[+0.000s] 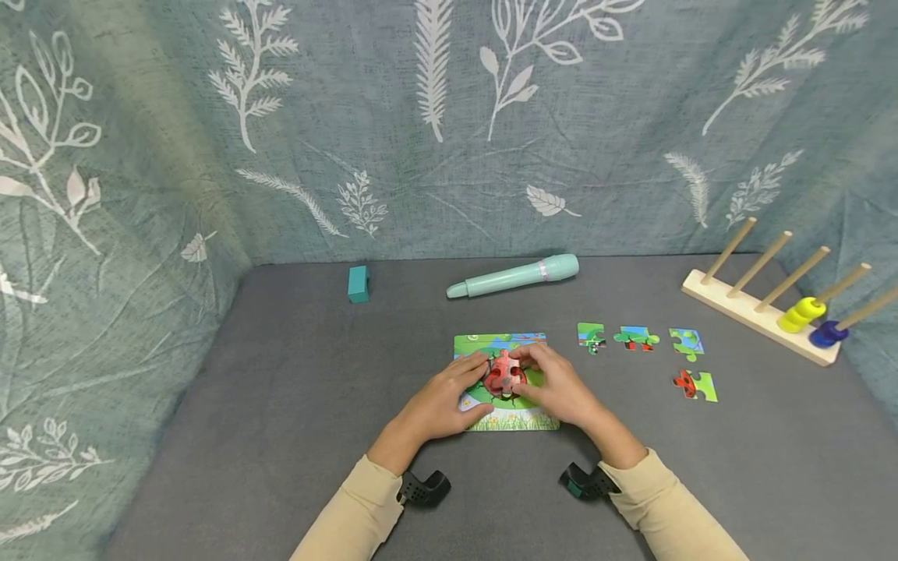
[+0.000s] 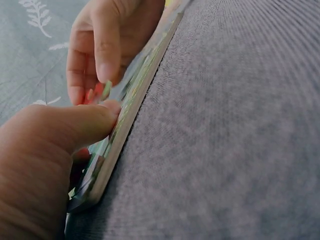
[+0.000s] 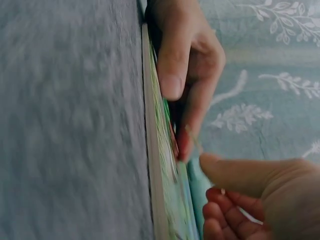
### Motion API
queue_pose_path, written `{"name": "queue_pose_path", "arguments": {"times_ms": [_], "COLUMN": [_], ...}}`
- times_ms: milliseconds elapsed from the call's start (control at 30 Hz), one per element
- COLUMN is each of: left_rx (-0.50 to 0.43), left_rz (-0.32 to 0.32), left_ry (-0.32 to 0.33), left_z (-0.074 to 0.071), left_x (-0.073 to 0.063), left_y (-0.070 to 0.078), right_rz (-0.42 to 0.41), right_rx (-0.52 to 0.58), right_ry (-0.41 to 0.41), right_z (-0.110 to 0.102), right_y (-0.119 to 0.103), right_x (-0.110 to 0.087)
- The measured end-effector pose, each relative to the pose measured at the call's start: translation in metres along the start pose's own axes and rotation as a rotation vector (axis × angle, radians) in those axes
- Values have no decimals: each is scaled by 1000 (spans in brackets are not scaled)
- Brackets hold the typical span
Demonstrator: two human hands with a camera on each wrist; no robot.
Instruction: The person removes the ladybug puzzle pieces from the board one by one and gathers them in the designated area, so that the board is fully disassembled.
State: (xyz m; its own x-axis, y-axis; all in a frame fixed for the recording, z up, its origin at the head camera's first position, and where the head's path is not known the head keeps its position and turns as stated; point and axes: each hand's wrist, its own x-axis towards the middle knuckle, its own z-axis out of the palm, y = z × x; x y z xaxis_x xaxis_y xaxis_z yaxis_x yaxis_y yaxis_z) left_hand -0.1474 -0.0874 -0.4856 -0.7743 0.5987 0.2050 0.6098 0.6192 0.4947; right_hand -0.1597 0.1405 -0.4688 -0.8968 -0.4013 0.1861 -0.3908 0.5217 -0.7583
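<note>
A grey table [image 1: 281,405] carries a flat puzzle board [image 1: 507,421], printed with green grass, blue sky and a ladybird picture, lying near the middle of the table in front of the person. Both hands rest on it. The left hand [image 1: 449,397] lies over the board's left half with its fingers [image 2: 95,120] stretched out and pressing down on the surface. The right hand [image 1: 557,389] covers the right half and pinches a red ladybird puzzle piece [image 1: 503,372] between thumb and fingers [image 3: 172,60] at the board's centre (the piece sits tilted, just above the board, in the wrist views). Four loose puzzle pieces [image 1: 637,338] lie to the right, well apart from the hands.
</note>
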Motion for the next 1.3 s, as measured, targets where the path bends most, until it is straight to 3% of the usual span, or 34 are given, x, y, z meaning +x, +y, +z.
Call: {"name": "queue_pose_path", "arguments": {"times_ms": [200, 533, 800, 1067, 1300], "left_rx": [-18, -29, -36, -38, -44], "left_rz": [-10, -11, -11, -26, -16], "left_ry": [2, 6, 3, -8, -3], "left_z": [1, 1, 1, -1, -2], "left_x": [-1, -1, 0, -1, 1], "left_y": [0, 1, 1, 0, 1], "right_rz": [68, 168, 154, 143, 104], "right_rx": [-7, -50, -113, -215, -289], "right_ry": [1, 101, 139, 112, 85], "right_z": [-21, -79, -116, -134, -135], "right_y": [4, 32, 60, 77, 78], "right_x": [-6, -38, -69, -88, -90]}}
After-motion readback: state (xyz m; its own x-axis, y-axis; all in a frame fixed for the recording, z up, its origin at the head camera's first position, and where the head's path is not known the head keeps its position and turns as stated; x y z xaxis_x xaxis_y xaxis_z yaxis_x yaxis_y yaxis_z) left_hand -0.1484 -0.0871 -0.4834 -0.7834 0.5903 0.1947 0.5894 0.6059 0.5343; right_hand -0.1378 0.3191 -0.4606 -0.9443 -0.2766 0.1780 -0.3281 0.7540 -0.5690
